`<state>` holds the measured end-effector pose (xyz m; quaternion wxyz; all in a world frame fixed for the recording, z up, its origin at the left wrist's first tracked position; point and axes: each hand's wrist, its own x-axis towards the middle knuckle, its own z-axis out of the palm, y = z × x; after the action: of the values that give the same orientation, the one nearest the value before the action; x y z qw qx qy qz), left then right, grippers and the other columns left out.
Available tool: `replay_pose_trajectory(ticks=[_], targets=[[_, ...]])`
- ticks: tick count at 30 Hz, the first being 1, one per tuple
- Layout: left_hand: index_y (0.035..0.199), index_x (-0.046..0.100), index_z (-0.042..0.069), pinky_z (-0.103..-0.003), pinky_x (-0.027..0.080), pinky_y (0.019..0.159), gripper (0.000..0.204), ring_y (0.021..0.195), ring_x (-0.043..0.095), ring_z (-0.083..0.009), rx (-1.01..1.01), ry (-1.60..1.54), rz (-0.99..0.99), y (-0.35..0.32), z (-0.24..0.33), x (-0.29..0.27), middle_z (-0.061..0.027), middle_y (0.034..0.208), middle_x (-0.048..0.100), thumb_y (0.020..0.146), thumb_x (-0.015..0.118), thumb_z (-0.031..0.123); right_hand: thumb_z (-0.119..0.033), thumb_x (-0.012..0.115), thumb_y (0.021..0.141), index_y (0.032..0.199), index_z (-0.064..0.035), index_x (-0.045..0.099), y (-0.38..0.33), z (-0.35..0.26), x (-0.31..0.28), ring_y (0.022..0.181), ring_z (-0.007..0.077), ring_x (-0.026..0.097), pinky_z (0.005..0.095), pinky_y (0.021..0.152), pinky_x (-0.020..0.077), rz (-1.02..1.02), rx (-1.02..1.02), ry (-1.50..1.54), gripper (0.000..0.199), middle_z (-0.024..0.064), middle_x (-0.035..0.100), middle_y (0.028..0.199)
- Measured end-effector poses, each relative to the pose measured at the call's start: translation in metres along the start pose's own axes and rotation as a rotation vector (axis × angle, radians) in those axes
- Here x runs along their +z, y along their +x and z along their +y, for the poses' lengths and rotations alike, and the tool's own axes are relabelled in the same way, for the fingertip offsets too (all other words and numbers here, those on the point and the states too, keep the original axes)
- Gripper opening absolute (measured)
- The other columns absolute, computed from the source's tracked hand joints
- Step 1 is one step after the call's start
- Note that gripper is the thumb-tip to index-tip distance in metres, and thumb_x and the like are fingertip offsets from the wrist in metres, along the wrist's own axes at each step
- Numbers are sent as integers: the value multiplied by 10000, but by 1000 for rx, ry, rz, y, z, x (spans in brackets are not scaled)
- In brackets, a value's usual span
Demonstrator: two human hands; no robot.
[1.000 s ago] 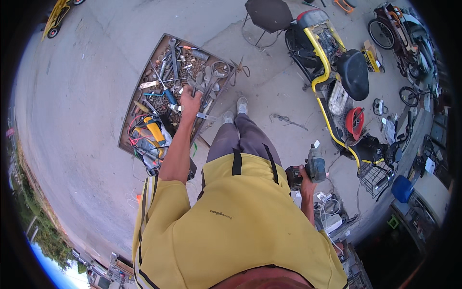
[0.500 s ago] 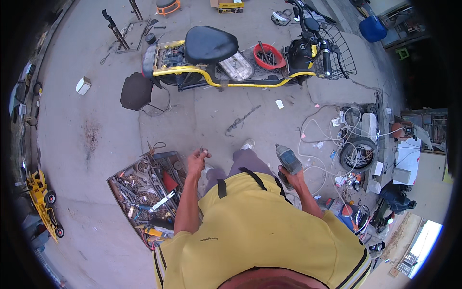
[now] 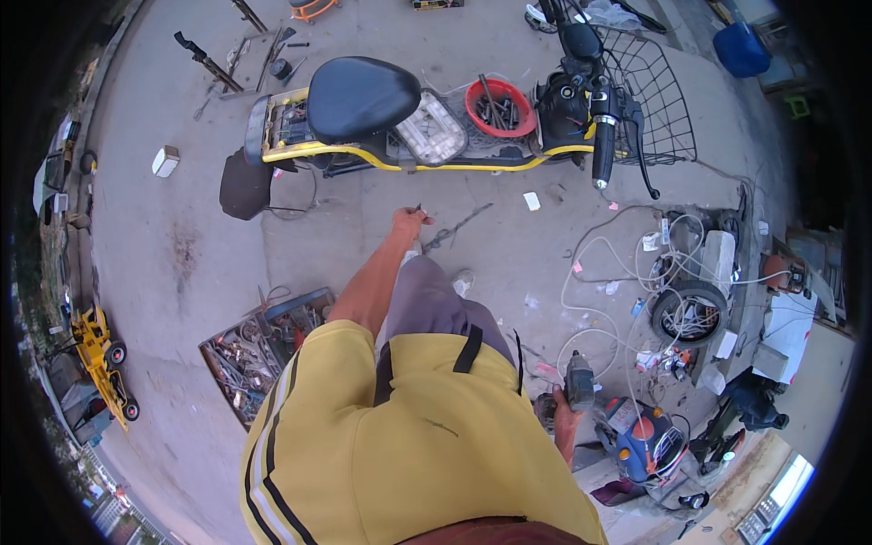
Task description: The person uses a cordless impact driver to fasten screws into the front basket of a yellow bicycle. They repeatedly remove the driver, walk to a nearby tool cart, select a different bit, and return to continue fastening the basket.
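Note:
My right hand (image 3: 565, 420) grips a dark grey cordless impact wrench (image 3: 579, 381) low at my right side, its nose pointing away from me. My left hand (image 3: 413, 219) reaches forward with the fingers pinched together. A small dark piece shows at those fingertips, too small to name. Beyond that hand stands the electric scooter (image 3: 409, 167), with a yellow frame and a black seat (image 3: 363, 100). On its footboard sits a red bowl (image 3: 527, 118) with dark metal tools or sockets in it.
At left, a toolbox (image 3: 218, 377) is full of loose tools and parts. A wheel (image 3: 688, 313), a pale hose (image 3: 581, 331) and litter lie at right, near a blue-and-red machine (image 3: 636, 436). A dark flat piece (image 3: 245, 186) hangs by the scooter's rear.
I have stepped toward the scooter. My left hand has moved forward and right, away from the toolbox. My right hand, with the impact wrench, has dropped back to my side.

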<state>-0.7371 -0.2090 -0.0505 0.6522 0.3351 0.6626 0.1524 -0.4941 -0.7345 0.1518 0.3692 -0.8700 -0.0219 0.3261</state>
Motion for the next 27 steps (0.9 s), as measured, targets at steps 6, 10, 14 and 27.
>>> replay_pose_trajectory(ticks=[6, 10, 14, 27], targets=[[989, 587, 20, -321, 348, 367, 146, 415, 453, -127, -61, 39, 126, 123, 18, 46, -102, 814, 752, 919, 647, 133, -116, 809, 842, 1147, -39, 648, -31, -33, -3, 698, 163, 540, 316, 642, 457, 86, 279, -58, 353, 28, 646, 865], [1096, 603, 0, -348, 405, 413, 244, 453, 529, -162, -41, 52, 112, 182, 55, 69, -78, 788, 755, 912, 638, 156, -123, 795, 854, 1190, -34, 627, -45, -60, 16, 680, 153, 528, 317, 638, 449, 120, 357, 52, 386, 25, 633, 896], [1129, 594, -6, -346, 445, 459, 260, 531, 615, -178, -73, 16, 226, 230, 95, 68, -91, 795, 752, 917, 623, 142, -164, 798, 860, 1227, -28, 617, -37, -92, 34, 693, 153, 528, 324, 680, 452, 160, 384, 151, 431, 23, 636, 930], [1022, 601, 21, -362, 390, 390, 217, 475, 530, -180, -181, 215, 180, 227, 78, 51, -96, 700, 670, 953, 582, 225, -128, 751, 891, 1079, -16, 626, 18, -181, 74, 641, 147, 510, 318, 632, 427, 149, 250, 97, 252, 26, 575, 764]])
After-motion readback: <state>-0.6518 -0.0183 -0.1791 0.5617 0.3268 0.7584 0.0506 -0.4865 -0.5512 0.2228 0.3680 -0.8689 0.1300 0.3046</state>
